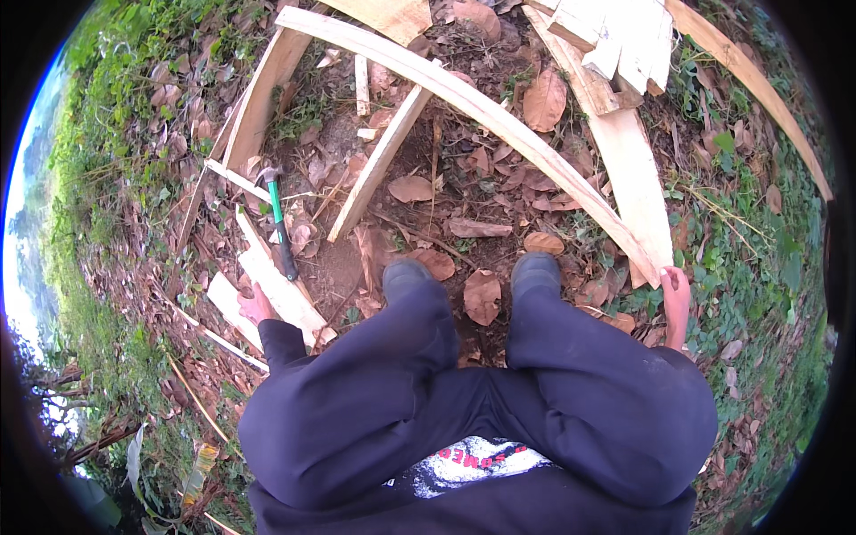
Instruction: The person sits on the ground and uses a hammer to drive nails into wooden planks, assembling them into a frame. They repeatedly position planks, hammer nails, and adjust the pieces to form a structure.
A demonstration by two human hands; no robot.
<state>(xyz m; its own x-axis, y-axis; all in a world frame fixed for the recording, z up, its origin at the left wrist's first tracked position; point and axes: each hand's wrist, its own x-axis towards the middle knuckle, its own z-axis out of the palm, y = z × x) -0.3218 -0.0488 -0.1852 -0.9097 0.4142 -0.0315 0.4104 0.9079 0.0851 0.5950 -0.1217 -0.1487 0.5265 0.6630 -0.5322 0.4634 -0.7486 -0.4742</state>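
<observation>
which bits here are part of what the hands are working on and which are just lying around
In hand:
- right hand grips the end of the long wooden plank
- left hand is on the short plank
- hammer with a green handle, close by the left hand

Just lying about:
- dry leaves
- pale boards stacked at top
- grass

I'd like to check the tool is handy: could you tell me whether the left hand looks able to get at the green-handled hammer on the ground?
Probably yes: the left hand rests on a wooden offcut right beside the hammer, whose black grip points toward it with nothing lying across.
</observation>
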